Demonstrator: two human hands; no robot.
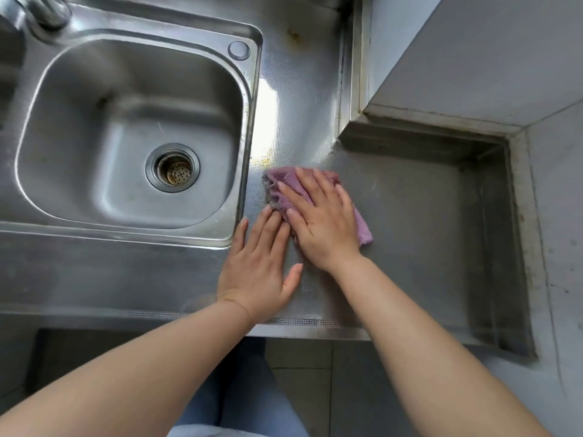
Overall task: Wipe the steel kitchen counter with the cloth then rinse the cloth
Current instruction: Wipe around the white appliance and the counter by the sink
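A crumpled purple cloth (285, 187) lies on the steel counter (410, 222), just right of the sink (126, 130). My right hand (321, 222) presses flat on the cloth with fingers spread and straight, covering most of it. My left hand (262, 266) lies flat on the bare counter beside it, its fingertips touching the cloth's near edge by the sink rim. The sink basin is dry-looking, with a round drain strainer (173, 168) in its floor.
A tap base (47, 11) stands at the sink's far left corner. Grey tiled walls (473, 58) box in the counter at the back right and right side. The counter's front edge (315, 329) runs just below my wrists, with floor tiles beneath.
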